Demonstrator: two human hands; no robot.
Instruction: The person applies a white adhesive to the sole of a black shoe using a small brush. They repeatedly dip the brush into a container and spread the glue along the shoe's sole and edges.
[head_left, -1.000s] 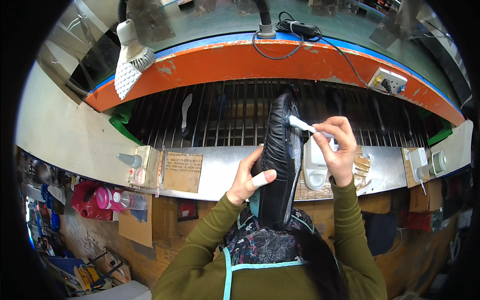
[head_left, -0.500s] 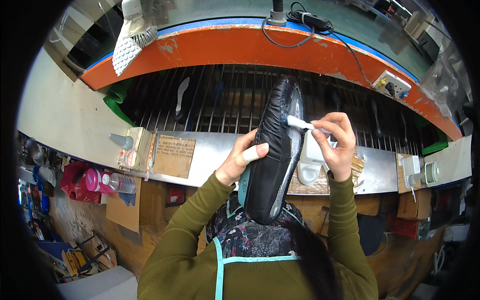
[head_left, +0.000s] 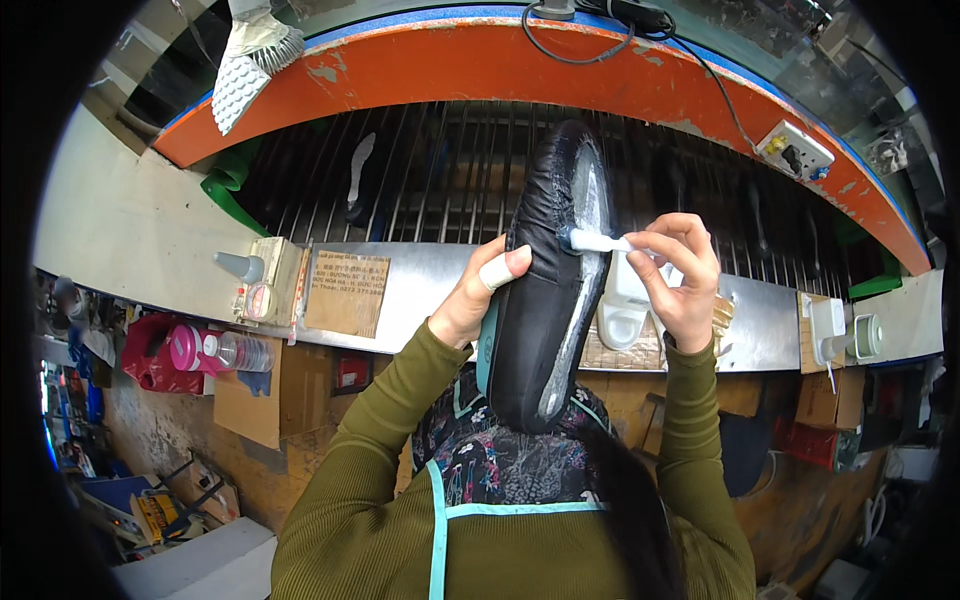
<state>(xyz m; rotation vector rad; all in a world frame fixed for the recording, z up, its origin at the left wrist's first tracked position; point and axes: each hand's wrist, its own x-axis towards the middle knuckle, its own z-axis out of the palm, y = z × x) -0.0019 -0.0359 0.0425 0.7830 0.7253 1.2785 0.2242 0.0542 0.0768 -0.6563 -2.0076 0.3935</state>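
Observation:
A black shoe upper [head_left: 540,340] on a teal last is held upright in front of me, its glossy grey-white streaked underside turned to the right. My left hand [head_left: 478,295] grips its left side, the thumb wrapped in white tape on the black surface. Pinched between thumb and fingers of my right hand [head_left: 680,270] is a white brush [head_left: 600,243]. The brush tip touches the edge where the black upper meets the streaked underside. Behind my right hand, a white plastic holder [head_left: 622,325] rests on a piece of cardboard.
Past the metal ledge [head_left: 400,270] runs a rack of metal rods [head_left: 470,180] carrying dark shoe parts, under an orange beam [head_left: 440,80]. A cardboard piece [head_left: 347,292] lies left on the ledge. A white-and-green container [head_left: 863,338] stands right. A water bottle [head_left: 245,352] is at lower left.
The brush has shifted slightly down along the edge relative to the shoe. My hands still hold the shoe and brush. The whole view has tilted a little, so the bench appears higher.

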